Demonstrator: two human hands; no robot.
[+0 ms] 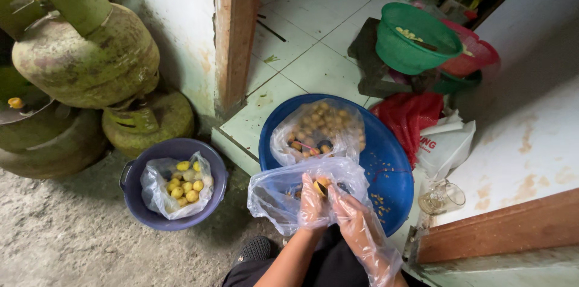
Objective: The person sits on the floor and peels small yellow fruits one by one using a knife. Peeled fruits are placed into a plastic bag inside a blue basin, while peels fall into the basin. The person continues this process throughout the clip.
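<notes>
Both my hands wear thin clear plastic gloves. My left hand [313, 204] and my right hand [348, 210] meet over a small yellow potato [321, 186], which both grip just above an open clear plastic bag [278, 193]. The bag lies on the near edge of a wide blue basin [386, 160]. A second clear bag of brownish unpeeled potatoes [319, 127] sits farther back in that basin. Small yellow scraps lie on the basin's bottom to the right of my hands.
A purple bucket [136, 193] at left holds a bag of peeled yellow potatoes [184, 184]. Green gas cylinders [90, 58] are stacked at far left. A green basket [416, 37], red plastic bag [410, 115], glass mug [443, 198] and wooden door frame [238, 28] surround the basin.
</notes>
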